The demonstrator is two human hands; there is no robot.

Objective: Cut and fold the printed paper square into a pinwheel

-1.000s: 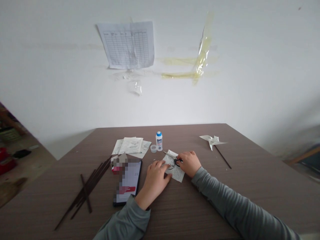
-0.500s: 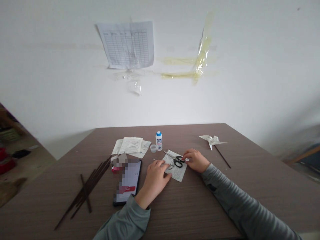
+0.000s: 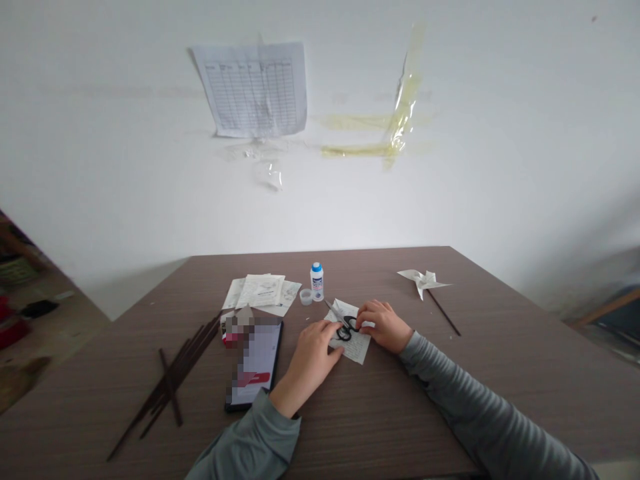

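Note:
A small square of printed paper (image 3: 358, 349) lies on the table between my hands, a pair of black-handled scissors (image 3: 344, 332) on top of it. From the right, my right hand (image 3: 386, 327) has its fingers closed on one handle loop. The blades point away toward a white bottle. My left hand (image 3: 314, 350) rests at the paper's left edge, thumb and fingers apart, fingertips close to the other loop. Its fingers partly cover the paper.
A blue-capped bottle (image 3: 317, 283) and a small clear cup (image 3: 306, 297) stand beyond the paper. Leftward lie paper sheets (image 3: 263, 291), a phone (image 3: 260, 373) and several dark sticks (image 3: 175, 370). A paper pinwheel (image 3: 425, 283) on a stick lies at the right.
The scissors have turned and shifted slightly left on the paper, with my right hand moving left along with them. My left hand has stayed almost still.

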